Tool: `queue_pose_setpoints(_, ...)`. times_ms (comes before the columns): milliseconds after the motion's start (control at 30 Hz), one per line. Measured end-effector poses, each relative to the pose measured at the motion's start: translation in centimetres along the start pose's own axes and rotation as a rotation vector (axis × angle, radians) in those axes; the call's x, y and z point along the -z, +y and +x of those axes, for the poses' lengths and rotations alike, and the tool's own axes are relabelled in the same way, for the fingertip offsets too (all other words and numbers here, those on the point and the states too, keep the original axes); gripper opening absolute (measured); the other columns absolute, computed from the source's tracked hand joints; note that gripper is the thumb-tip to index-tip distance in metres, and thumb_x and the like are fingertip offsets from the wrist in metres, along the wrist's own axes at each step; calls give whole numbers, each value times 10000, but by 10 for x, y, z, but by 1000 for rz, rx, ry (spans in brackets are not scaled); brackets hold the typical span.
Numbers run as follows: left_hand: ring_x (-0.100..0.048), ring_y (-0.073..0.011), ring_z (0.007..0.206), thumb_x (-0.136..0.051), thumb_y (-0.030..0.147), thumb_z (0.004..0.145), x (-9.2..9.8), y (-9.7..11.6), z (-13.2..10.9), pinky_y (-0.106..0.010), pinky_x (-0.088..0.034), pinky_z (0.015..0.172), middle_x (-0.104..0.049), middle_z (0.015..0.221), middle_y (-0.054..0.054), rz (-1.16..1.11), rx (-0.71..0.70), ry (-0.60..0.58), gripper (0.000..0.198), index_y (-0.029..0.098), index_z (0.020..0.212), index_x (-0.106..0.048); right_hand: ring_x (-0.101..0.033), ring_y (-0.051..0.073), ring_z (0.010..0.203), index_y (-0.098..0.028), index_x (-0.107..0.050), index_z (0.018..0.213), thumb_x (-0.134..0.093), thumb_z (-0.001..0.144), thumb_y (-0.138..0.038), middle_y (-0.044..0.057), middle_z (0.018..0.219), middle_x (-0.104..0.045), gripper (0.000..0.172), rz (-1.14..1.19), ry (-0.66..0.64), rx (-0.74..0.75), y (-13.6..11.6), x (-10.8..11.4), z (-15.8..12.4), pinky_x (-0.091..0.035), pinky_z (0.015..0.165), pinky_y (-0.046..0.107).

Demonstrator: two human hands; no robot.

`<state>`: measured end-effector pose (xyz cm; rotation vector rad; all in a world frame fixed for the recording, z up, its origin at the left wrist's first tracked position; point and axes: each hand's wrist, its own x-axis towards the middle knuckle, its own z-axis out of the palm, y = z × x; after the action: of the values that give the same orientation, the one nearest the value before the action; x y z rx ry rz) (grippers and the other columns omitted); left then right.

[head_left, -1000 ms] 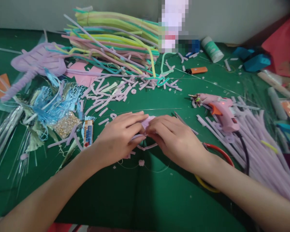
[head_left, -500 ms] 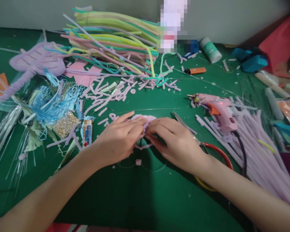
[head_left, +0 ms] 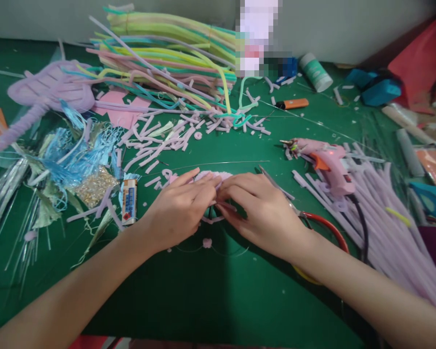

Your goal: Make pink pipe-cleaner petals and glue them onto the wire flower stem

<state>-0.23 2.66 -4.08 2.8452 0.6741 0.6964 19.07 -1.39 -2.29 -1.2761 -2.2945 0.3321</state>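
Left hand (head_left: 179,203) is holding a lilac, fuzzy, rounded piece (head_left: 218,173) mid-tabletop, between near and far edges; index finger is sticking out. Right hand (head_left: 257,203) is pinching the piece's right side; fingertips partly hidden, exact contact unclear.

Change: more of the fuzzy far rim is showing than a second ago. Reads as a re-grip, not a release; the piece is staying in both hands.

Toward the near edge, a small pale-pink fuzzy knot (head_left: 207,243) is lying on thin wire. Right of the right hand, a pink glue gun with orange trigger (head_left: 336,162) is lying beside long lilac fuzzy stems (head_left: 392,237). Toward the far edge, a yellow, green and pink fuzzy-stem bundle (head_left: 160,51) is sitting.
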Motion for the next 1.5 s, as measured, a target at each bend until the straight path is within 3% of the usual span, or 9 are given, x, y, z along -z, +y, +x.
queue_pose_setpoints(267,-623,-254,1201,-432,18,842,2,-1,0,-457,-471,1067,-691,1217,-198,11,-2,-24,365,78,1184,-545,-668,250,890,-149,-674,862,-529,911,-139,97,930,-741,154,-105,36,88,1,0,-1,-464,743,384)
queue_pose_setpoints(533,-617,-237,1206,-465,67,856,11,-2,0,-367,-484,1051,-649,1302,-164,-24,81,-113,437,86,1290,-508,-693,189,869,-195,-674,846,-549,899,-124,61,932,-751,153,-12,109,158,10,1,-6,-473,943,419)
queue_pose_setpoints(767,-625,-246,1191,-488,72,852,12,-8,-4,-387,-461,1075,-657,1288,-168,12,26,-112,452,61,1304,-508,-657,266,1006,-158,-680,829,-547,864,-78,97,897,-736,159,17,63,219,13,2,-6,-520,847,423)
queue_pose_setpoints(900,-653,-216,1145,-470,94,902,14,-9,-2,-400,-440,1091,-685,1256,-127,-25,29,-124,271,139,1124,-619,-623,252,1005,-195,-681,861,-556,891,-128,86,918,-706,145,67,85,123,13,2,-7,-524,846,428)
queue_pose_setpoints(1000,-645,-218,1144,-489,161,932,18,-9,0,-407,-453,1066,-688,1250,-108,-95,96,-132,153,174,911,-639,-610,236,941,-198,-670,902,-618,879,-193,101,977,-657,57,63,108,-6,13,4,-9,-526,809,415)
queue_pose_setpoints(1067,-602,-240,1197,-521,197,920,21,-10,2,-415,-462,1043,-658,1283,-127,-148,155,-135,107,176,880,-619,-603,233,923,-201,-665,904,-651,855,-193,94,981,-643,52,68,88,-61,13,7,-10,-523,799,413)
queue_pose_setpoints(1200,-489,-274,1304,-606,272,881,27,-12,2,-440,-412,1075,-593,1346,-142,-206,216,-149,97,181,913,-595,-589,235,935,-204,-675,872,-639,859,-156,80,951,-661,61,97,15,-54,15,10,-10,-509,816,413)
queue_pose_setpoints(1300,-502,-258,1285,-620,299,881,27,-11,5,-426,-407,1076,-603,1327,-116,-235,272,-122,121,189,926,-598,-576,234,932,-183,-662,875,-593,889,-149,91,943,-665,79,108,-8,-24,16,10,-8,-502,829,415)
queue_pose_setpoints(1500,-583,-303,1140,-660,450,823,28,-8,13,-451,-534,885,-662,1177,-96,-340,636,-139,377,221,1118,-611,-592,222,942,-194,-588,915,-552,912,-137,92,976,-644,67,143,43,-24,13,9,-6,-502,828,395)
